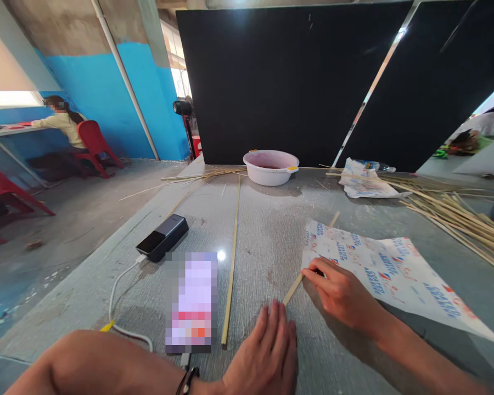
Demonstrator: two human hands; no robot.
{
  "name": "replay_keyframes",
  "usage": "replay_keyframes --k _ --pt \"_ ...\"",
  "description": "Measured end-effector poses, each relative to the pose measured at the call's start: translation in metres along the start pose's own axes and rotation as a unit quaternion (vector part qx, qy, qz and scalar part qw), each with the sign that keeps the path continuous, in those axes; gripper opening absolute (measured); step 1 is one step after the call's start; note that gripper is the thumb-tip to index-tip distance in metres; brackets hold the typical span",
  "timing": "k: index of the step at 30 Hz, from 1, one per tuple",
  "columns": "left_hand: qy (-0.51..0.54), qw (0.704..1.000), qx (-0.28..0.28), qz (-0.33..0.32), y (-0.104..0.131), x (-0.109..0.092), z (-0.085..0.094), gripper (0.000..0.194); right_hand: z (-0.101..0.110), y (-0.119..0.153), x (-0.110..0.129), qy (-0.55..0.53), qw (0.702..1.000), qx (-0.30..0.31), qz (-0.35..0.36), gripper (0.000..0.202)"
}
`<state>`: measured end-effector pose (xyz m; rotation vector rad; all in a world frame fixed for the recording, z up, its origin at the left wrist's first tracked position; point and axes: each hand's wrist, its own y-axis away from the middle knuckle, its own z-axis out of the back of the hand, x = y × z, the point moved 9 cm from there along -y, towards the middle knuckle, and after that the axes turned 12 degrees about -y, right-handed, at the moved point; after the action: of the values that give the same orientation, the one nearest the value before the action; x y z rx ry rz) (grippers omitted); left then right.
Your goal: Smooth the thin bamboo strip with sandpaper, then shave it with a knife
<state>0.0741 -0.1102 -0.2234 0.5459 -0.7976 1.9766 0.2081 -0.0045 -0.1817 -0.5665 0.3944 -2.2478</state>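
Observation:
A pale, thin bamboo strip [293,289] lies slanted on the grey table. My left hand [265,348] is flat, fingers stretched out and side by side, over the strip's near end, hiding it. Farther along, the thumb and fingers of my right hand [338,291] are closed around the strip at the left edge of a sheet of sandpaper [389,269]. The sheet's white printed back faces up. Part of the strip is hidden by the hand and sheet, and its far end shows beyond the paper. Whether my right fingers also grip the paper I cannot tell.
Another strip [233,258] lies left of my hands, beside a phone [192,302] and a cabled power bank [163,237]. A white basin [269,170] stands at the back. Right are crumpled paper [366,184] and piled strips [456,219]. A person [68,123] sits far left.

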Motion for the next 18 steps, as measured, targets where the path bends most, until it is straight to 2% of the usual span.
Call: replay_keyframes --k 4,10,18 --pt "0.002 0.999 0.042 -0.008 0.001 -0.002 -0.007 0.054 -0.005 0.002 -0.003 0.004 1.000 0.023 -0.014 0.035" --pt "0.026 0.999 0.032 -0.013 -0.001 -0.004 -0.008 0.059 -0.015 -0.005 -0.010 0.014 1.000 0.011 -0.006 0.033" --pt "0.028 0.999 0.027 0.000 -0.002 -0.004 -0.008 0.055 -0.022 -0.005 0.019 -0.020 0.997 0.065 0.036 0.044"
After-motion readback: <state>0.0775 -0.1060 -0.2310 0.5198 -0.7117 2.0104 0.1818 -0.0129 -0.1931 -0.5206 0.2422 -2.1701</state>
